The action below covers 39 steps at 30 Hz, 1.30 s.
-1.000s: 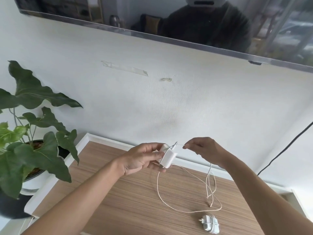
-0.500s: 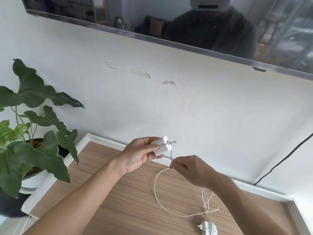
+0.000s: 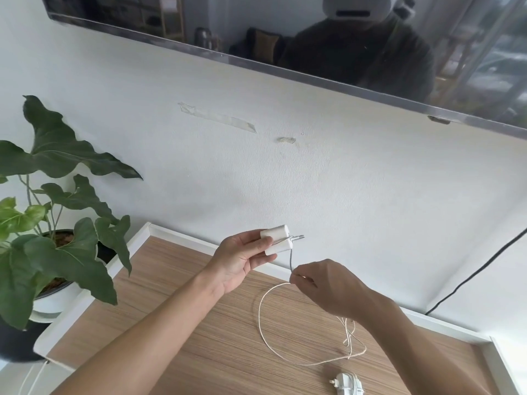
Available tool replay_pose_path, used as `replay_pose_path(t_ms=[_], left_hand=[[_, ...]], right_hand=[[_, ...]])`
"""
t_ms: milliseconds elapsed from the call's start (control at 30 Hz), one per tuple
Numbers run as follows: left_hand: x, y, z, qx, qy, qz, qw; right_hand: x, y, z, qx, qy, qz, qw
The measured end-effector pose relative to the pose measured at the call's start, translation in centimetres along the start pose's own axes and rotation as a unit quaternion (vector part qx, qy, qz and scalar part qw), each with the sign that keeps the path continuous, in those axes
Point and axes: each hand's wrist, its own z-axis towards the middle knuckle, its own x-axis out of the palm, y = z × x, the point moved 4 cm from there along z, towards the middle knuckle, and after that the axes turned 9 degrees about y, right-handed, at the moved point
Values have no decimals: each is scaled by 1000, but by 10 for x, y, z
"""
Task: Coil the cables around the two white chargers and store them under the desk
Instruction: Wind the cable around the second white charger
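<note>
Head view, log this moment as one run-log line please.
left hand holds charger raised | right hand pinches its cable below plug end | second charger coiled on desk

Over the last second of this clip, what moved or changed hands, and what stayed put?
The right hand, pinching the thin white cable, swung from level with the charger down below it, carrying the cable round. The left hand turned the small white charger block so its prongs point right. No grip changed. The second white charger with coiled cable stayed on the wooden desk top; the potted plant did not move.
</note>
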Motion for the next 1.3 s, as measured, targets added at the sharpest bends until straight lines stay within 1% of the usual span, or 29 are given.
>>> replay_pose_path(t_ms=[133,300,467,567,700,767,867,967,1067,1167,1233,1300], left_hand=[[2,2,-1,17,-37,51,998],[3,-1,-2,30,-57,161,985],[1,-3,-7,15,-42,237,971],[2,0,-8,-15,-23,260,965],[6,1,-13,-44,-12,247,968],[7,0,-14,-39,-7,240,970],[2,1,-13,-27,-26,178,983],[-1,1,-15,-29,-45,88,995],[-7,-5,-18,-32,-61,27,997],[-7,-14,-22,-31,-64,2,997],[-1,-17,-22,-32,-53,-8,998],[10,-17,-22,-39,-35,-13,999]], right_hand=[[-8,17,-3,-44,-5,-19,999],[-25,20,-4,-82,-17,-51,995],[-52,16,-9,-69,-2,-33,997],[-66,13,-10,-48,14,15,999],[-86,15,-9,-34,-3,81,996],[-92,18,-9,-36,-11,99,994],[-91,22,-9,-33,8,119,992],[-81,21,-13,-27,30,113,993],[-62,12,-20,-7,68,101,993],[-35,4,-22,10,86,65,994],[-14,4,-18,2,83,34,996],[7,4,-11,-5,65,28,998]])
